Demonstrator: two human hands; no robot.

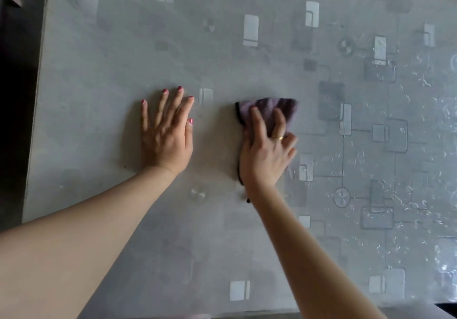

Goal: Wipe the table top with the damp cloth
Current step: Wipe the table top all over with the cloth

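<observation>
Right hand [267, 150] was pressed down on the damp cloth [272, 110], fingers spread and curled over the bunched purple fabric, pinning it flat to the table top [222, 46] rather than pinching it up. Cloth sat roughly mid-table, just right of centre, its dark-edged hem showing on the left side and trailing back under the wrist. The far edge of the cloth looked blurred, so probably mid-stroke. Left hand [165, 135] lay flat on the table, palm down, fingers open and splayed, holding nothing, near the cloth but not touching it; looked like a brace. The right part of the table showed shiny streaks and glints, likely wet, while the left part looked matt, likely not wiped yet, so the job seemed about half done. To do this step well: keep the palm weight on the cloth so the whole pad contacts the surface, run overlapping straight passes toward the matt left side, and move the bracing hand out of the lane before the cloth reaches it. The loose tail under the wrist could drag and leave a smear; tucking it in would help. Table otherwise carried only its printed square-and-circle pattern.
</observation>
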